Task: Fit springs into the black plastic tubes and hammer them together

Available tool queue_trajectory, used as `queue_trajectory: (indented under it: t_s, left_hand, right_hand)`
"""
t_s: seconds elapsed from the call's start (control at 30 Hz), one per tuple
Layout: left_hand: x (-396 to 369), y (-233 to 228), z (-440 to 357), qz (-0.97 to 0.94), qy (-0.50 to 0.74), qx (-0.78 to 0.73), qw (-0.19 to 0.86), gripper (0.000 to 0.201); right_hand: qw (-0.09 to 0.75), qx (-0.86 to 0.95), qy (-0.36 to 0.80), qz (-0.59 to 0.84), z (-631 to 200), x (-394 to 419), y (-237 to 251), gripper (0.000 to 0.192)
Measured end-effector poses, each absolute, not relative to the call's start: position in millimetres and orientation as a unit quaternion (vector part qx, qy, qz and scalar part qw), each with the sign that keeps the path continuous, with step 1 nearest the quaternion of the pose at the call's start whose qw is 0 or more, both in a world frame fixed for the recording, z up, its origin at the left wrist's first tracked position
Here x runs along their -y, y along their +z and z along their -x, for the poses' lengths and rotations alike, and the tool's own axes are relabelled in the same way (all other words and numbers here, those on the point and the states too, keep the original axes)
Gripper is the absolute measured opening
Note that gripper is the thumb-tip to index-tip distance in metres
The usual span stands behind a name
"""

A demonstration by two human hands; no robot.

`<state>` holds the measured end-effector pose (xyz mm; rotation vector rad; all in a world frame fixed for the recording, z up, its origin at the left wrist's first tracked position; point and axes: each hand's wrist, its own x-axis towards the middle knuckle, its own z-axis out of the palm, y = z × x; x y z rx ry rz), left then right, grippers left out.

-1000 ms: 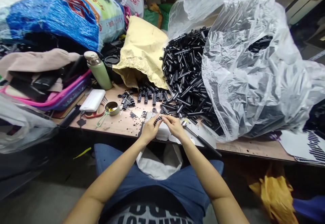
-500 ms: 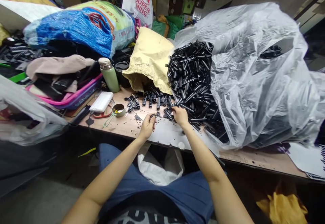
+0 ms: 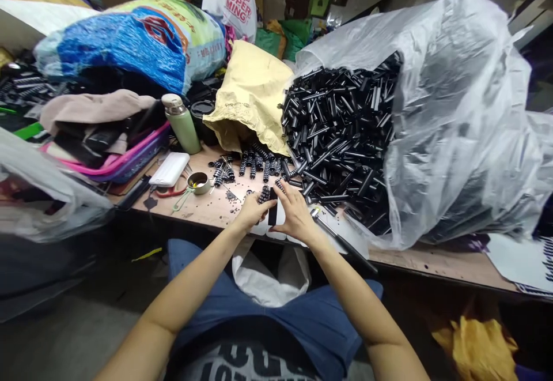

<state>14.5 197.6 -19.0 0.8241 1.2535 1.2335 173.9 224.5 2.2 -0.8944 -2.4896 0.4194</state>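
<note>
My left hand [image 3: 251, 212] is closed, its thumb pressed toward a short black tube-like piece [image 3: 272, 208] standing between my hands. A black ribbed piece with pale dots [image 3: 264, 195] shows at its fingertips; whether it is gripped or lies behind them I cannot tell. My right hand [image 3: 294, 212] curves round the black tube from the other side, index finger near its upper end and thumb near its lower end. Just past that index finger is another ribbed piece [image 3: 280, 185]. Several finished-looking ribbed rollers [image 3: 254, 162] lie behind my hands at the yellow sack's mouth.
A big clear plastic bag [image 3: 453, 139] spills black tubes [image 3: 341, 139] on the right. A black-handled metal tool [image 3: 345, 241] lies by my right wrist. Leftward are a small metal cup [image 3: 199, 183], red scissors [image 3: 170, 192], a white box [image 3: 170, 169], a green flask [image 3: 184, 124] and a pink basket [image 3: 108, 170].
My right hand has come left from the tube pile to meet my left hand, and a black tube now stands between them. The bag's mouth shows wider, and the black-handled tool is uncovered.
</note>
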Motion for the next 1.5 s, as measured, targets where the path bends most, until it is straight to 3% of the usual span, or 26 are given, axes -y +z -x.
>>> queue_trajectory:
  t_s: [0.07,0.2,0.43,1.0,1.17,1.23,1.3,1.4,1.5]
  left_hand:
    - [-194.7,-14.4,-13.9,-0.371,0.515,-0.532,0.560,0.044]
    - [-190.6,-10.0,-13.9,-0.368,0.529,-0.494,0.584,0.044]
    - [-188.6,-12.7,-20.8,-0.266,0.625,-0.406,0.611,0.044]
    - [-184.9,-5.3,-18.9,-0.240,0.561,-0.449,0.653,0.038]
    - [-195.9,-16.2,-23.6,-0.295,0.491,-0.497,0.652,0.039]
    - [-197.4,-23.2,-29.5,-0.383,0.468,-0.538,0.587,0.038]
    - [-195.4,-31.0,-38.0,-0.509,0.442,-0.582,0.454,0.036]
    - [-189.7,-42.9,-53.7,-0.647,0.334,-0.631,0.267,0.052]
    - [-187.9,-54.2,-67.0,-0.692,0.232,-0.660,0.178,0.053]
  right_hand:
    - [0.205,0.921,0.115,0.311,-172.6,-222.9,3.8,0.120]
    - [0.234,0.903,0.152,0.326,-169.7,-220.2,-1.9,0.127]
    - [0.315,0.889,0.201,0.263,-165.1,-210.5,-3.1,0.115]
    - [0.341,0.839,0.305,0.294,-149.7,-204.9,-25.6,0.107]
    - [0.349,0.823,0.295,0.339,-154.3,-205.4,-36.8,0.104]
    - [0.349,0.824,0.264,0.359,-160.4,-207.9,-45.7,0.100]
    - [0.351,0.829,0.213,0.379,-168.0,-211.4,-58.8,0.093]
    - [0.353,0.829,0.143,0.409,-178.0,-216.0,-84.1,0.069]
    - [0.356,0.822,0.104,0.433,-182.3,-217.2,-107.1,0.058]
